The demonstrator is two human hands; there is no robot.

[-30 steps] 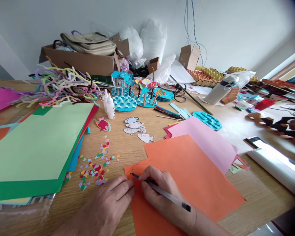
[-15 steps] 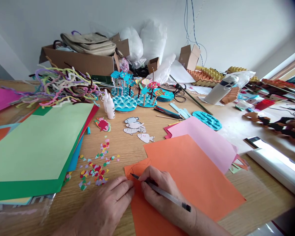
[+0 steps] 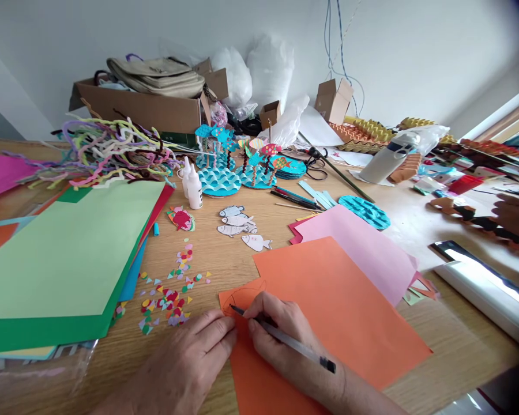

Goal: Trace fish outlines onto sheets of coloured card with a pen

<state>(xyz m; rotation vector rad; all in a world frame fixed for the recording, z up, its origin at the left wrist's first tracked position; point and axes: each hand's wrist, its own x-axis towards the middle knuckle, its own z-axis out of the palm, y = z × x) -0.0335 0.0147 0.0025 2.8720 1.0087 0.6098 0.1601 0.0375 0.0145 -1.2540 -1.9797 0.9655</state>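
In my right hand (image 3: 285, 331) is a black-capped clear pen (image 3: 300, 347), its tip touching an orange sheet (image 3: 251, 369) near the sheet's upper left corner. A thin fish-like outline shows there, partly hidden by my fingers. My left hand (image 3: 194, 351) lies flat at the sheet's left edge, fingers together and stretched toward the pen tip. A larger orange sheet (image 3: 337, 300) lies to the right, over a pink sheet (image 3: 358, 248). White fish cutouts (image 3: 237, 222) and a red decorated fish (image 3: 182, 219) lie farther back.
Colored paper shapes (image 3: 168, 302) are scattered left of my hands. Beyond them lies a stack of colored sheets (image 3: 69, 259). Glue bottles (image 3: 194, 187), blue wave discs (image 3: 218, 181) and pipe cleaners (image 3: 112, 150) stand or lie behind. Another person's hand (image 3: 516, 216) is at the right edge.
The other person's hand at the right edge has come farther into view and moved slightly up. My hands and the pen look almost unchanged.
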